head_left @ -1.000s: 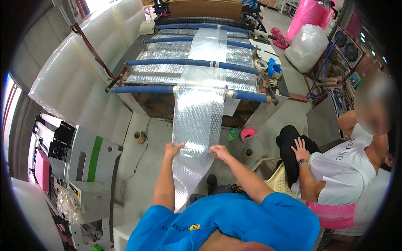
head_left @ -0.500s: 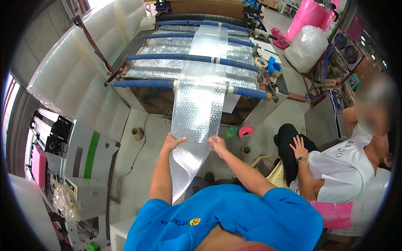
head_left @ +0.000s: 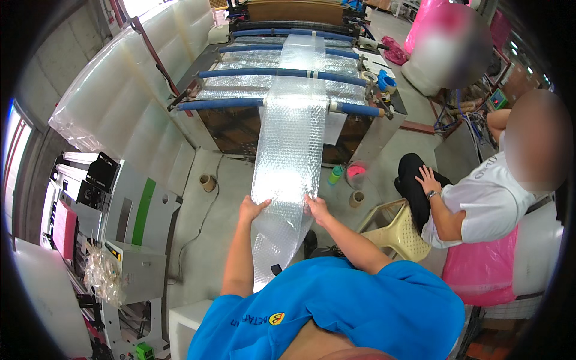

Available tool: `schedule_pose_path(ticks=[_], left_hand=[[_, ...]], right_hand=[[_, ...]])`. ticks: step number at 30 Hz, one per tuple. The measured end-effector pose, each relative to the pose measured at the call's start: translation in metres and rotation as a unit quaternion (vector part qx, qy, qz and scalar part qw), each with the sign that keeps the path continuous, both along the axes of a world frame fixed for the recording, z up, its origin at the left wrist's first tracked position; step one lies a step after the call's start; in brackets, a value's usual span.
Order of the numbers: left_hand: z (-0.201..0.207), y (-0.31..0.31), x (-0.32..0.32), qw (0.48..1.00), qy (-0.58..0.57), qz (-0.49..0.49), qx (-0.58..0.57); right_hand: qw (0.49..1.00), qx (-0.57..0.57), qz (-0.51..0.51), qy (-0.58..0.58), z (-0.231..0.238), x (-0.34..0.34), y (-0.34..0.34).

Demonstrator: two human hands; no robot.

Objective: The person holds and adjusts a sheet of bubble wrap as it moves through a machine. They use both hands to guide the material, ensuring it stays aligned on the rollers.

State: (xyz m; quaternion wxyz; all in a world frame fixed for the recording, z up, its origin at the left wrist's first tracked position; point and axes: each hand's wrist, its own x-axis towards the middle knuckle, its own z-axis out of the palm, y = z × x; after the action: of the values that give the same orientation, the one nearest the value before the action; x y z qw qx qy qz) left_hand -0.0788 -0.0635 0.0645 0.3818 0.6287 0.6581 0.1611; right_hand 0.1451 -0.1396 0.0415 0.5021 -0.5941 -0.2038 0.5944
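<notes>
A long strip of clear, shiny bubble wrap [head_left: 290, 141] comes over the blue rollers and hangs down toward me. My left hand [head_left: 254, 208] pinches its left edge, thumb lying on top. On the opposite edge my right hand [head_left: 316, 208] grips the film, fingers partly hidden by it. Between my hands the strip is spread fairly flat. Below them it drapes toward my body, with a small black patch [head_left: 276, 270] near the lower end.
Blue-wrapped rollers [head_left: 222, 104] span the machine ahead. At right a co-worker in a white shirt [head_left: 474, 198] sits on a yellow plastic chair [head_left: 396, 231]. A green bottle [head_left: 335, 174] and cardboard cores [head_left: 207, 183] stand on the floor. A grey machine [head_left: 144, 264] is at left.
The bubble wrap below my hands has untwisted and lies flatter, and a black patch now shows there. Both hands keep their hold on the edges. The whole view has shifted slightly.
</notes>
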Motion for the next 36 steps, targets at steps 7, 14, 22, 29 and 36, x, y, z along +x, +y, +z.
schedule_pose_path(ticks=[7,14,22,29,36], left_hand=[[0.014,-0.057,0.008,0.976,0.019,0.182,0.116],[0.034,-0.043,-0.006,0.971,-0.009,0.134,0.197],[0.018,-0.038,-0.015,0.968,-0.085,0.088,0.22],[0.01,-0.044,-0.005,0.973,-0.118,0.09,0.177],[-0.014,-0.042,-0.001,0.983,-0.134,0.111,0.062]], right_hand=[[0.995,0.049,-0.007,-0.082,0.029,-0.013,-0.036],[0.993,0.066,-0.042,-0.089,0.079,-0.017,-0.051],[0.988,0.116,-0.037,-0.096,0.073,-0.015,-0.045],[0.995,0.066,0.046,-0.062,0.065,0.001,-0.046],[0.978,0.037,0.085,-0.185,-0.014,0.025,-0.031]])
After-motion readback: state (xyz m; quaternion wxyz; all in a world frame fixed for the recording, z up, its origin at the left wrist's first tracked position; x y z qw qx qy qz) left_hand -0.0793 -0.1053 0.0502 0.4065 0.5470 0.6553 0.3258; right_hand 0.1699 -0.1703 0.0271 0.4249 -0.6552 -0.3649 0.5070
